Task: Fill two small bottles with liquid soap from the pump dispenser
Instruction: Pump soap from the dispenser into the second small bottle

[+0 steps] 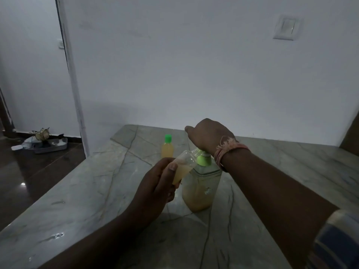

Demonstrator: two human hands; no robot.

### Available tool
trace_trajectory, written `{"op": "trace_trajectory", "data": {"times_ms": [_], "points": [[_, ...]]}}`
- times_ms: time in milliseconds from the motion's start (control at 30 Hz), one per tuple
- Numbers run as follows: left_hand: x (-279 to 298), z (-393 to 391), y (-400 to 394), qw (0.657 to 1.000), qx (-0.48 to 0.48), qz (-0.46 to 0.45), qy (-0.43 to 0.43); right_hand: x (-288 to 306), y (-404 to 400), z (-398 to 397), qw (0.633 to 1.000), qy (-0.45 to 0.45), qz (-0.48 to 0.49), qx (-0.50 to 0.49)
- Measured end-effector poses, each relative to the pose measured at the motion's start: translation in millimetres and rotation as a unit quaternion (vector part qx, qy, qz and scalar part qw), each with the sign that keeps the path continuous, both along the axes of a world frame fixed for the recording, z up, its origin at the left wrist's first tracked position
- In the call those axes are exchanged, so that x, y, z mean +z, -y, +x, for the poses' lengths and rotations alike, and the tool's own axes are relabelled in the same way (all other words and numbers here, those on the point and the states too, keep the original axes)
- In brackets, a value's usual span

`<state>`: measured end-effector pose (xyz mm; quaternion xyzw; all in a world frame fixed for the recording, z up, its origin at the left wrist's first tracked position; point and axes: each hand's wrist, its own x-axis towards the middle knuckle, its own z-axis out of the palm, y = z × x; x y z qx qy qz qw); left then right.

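A clear pump dispenser (200,189) with a green collar stands on the marble counter (81,200), about half full of yellowish soap. My right hand (208,133) rests on top of its pump head, which it hides. My left hand (155,187) holds a small clear bottle (183,165), uncapped and tilted, its mouth up against the pump's spout. That bottle is partly filled with yellowish liquid. Behind them a second small bottle (168,147) stands upright on the counter, full of yellow liquid and closed with a green cap.
A white wall rises just behind the counter, with a switch plate (286,28) high on the right. To the left the counter ends at a drop to a dark floor, where a tray (49,146) of small items lies.
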<state>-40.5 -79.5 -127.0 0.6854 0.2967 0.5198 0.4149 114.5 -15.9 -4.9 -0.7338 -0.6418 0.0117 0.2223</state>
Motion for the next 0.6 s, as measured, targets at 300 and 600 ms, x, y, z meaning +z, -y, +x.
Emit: {"op": "trace_trajectory", "data": {"times_ms": [300,600], "points": [[0,1,3,1.0,0.002,-0.014,0.0,8,-3,-1,0.997,0.052,-0.049,0.016],[-2,0,0,1.0,0.003,-0.005,-0.001,-1,-1,2,0.999,-0.026,-0.021,0.004]]}}
